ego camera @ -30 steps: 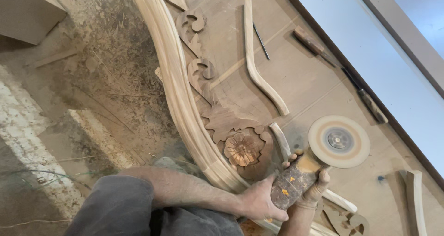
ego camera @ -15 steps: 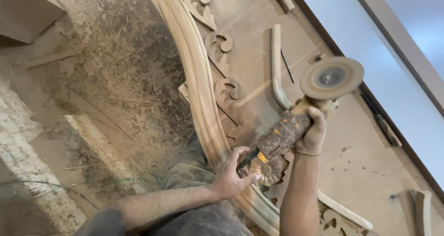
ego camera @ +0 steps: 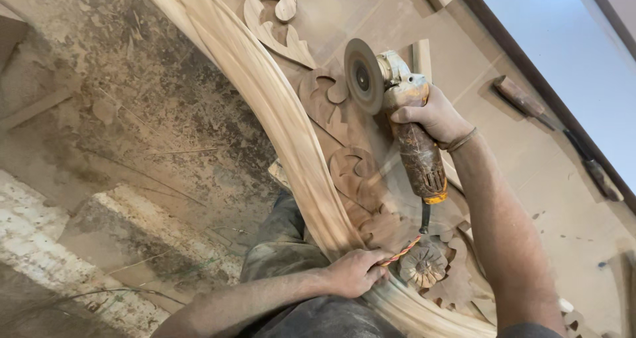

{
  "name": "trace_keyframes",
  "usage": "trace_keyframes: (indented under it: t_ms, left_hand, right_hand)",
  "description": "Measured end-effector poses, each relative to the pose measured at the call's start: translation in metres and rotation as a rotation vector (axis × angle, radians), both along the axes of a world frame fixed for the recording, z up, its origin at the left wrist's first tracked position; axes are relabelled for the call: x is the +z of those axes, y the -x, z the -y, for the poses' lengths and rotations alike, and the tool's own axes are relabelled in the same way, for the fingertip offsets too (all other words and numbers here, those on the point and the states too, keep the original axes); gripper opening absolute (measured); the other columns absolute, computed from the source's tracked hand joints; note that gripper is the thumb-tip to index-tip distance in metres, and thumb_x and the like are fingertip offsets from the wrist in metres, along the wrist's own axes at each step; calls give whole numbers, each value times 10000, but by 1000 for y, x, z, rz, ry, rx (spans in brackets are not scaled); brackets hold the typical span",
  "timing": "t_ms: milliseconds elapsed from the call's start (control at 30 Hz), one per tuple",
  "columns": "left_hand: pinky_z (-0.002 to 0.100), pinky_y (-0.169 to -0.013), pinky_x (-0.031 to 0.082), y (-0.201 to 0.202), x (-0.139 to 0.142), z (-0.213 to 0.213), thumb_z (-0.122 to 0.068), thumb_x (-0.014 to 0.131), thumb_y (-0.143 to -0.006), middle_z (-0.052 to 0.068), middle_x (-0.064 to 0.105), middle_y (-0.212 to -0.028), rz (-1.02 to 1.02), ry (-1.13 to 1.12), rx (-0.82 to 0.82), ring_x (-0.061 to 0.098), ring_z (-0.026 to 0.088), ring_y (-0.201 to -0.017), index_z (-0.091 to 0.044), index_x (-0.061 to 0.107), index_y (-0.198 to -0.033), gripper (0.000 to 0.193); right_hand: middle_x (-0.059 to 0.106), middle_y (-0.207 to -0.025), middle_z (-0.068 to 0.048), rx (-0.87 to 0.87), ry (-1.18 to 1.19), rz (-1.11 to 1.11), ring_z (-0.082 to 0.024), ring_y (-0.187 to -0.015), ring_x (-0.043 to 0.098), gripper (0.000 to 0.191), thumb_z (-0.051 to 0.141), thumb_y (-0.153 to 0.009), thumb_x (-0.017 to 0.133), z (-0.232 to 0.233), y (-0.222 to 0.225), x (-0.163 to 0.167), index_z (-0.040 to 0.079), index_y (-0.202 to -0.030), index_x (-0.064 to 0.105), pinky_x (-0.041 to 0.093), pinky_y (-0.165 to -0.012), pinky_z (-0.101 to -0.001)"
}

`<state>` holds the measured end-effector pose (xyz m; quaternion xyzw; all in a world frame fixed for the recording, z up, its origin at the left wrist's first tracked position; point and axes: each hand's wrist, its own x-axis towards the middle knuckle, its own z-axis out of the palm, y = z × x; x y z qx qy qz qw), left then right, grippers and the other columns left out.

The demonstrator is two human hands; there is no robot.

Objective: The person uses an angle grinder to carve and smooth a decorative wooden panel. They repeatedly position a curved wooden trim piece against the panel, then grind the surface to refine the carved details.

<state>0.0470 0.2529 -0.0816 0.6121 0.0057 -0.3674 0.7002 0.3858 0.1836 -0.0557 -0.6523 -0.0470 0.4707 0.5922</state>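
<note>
Here: one grinder, right hand; left hand on moulding.

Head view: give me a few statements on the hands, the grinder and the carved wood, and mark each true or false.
1. The right hand grips the grinder near its head. True.
2. The left hand holds the grinder too. False: it rests on the curved wooden moulding, with a twisted cord at its fingers.
3. The grinder's disc is up by the carved scrollwork. True.
4. A carved rosette lies right beside the left hand. True.
5. The floor beside the moulding is swept clean. False: it is covered in dust and shavings.
</note>
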Motion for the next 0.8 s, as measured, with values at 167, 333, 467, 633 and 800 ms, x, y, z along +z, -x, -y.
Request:
trace_keyframes:
  t_ms: [167, 333, 467, 633, 800]
  left_hand:
    - [458, -892, 531, -17, -11, -11, -117, 614, -980, 189, 720, -1043, 74, -92, -51, 698, 367, -1027, -34, 599, -1331, 361]
    - [428, -919, 543, -26, -19, -6, -99, 584, -986, 144, 750, -1039, 40, 29, -33, 721, 324, -1036, -60, 596, -1324, 340]
    - [403, -929, 539, -31, -23, -6, -79, 581, -983, 120, 761, -1050, -44, 30, -64, 724, 279, -1028, -65, 599, -1331, 349]
    - [370, -911, 542, -35, -27, -6, -79, 601, -974, 92, 763, -1038, -138, 39, -98, 724, 229, -982, -65, 639, -1305, 334]
    - [349, -932, 537, -32, -29, -5, -60, 590, -962, 76, 769, -1028, -126, 72, -96, 725, 203, -993, -58, 646, -1305, 348]
  right_hand:
    - [702, -1063, -18, 62, 67, 56, -114, -934, 672, 540, 85, -726, 788, -4, -17, -5, 24, -1237, 622, 580, -850, -307]
    - [691, -1110, -25, 119, 94, 44, -117, -974, 670, 668, 124, -716, 843, -4, -26, -16, 32, -1314, 558, 577, -872, -313]
    - [698, -1089, -39, 124, 124, -65, -148, -942, 691, 703, 121, -689, 827, -1, -33, -22, 31, -1328, 548, 600, -842, -342]
    - [685, -1098, -20, 131, 126, -48, -124, -985, 667, 693, 96, -694, 836, -1, -33, -24, 32, -1325, 556, 579, -876, -328]
    - [664, -1081, -15, 77, 150, 8, -116, -976, 645, 728, 83, -677, 850, 2, -21, -26, 54, -1329, 527, 566, -870, -320]
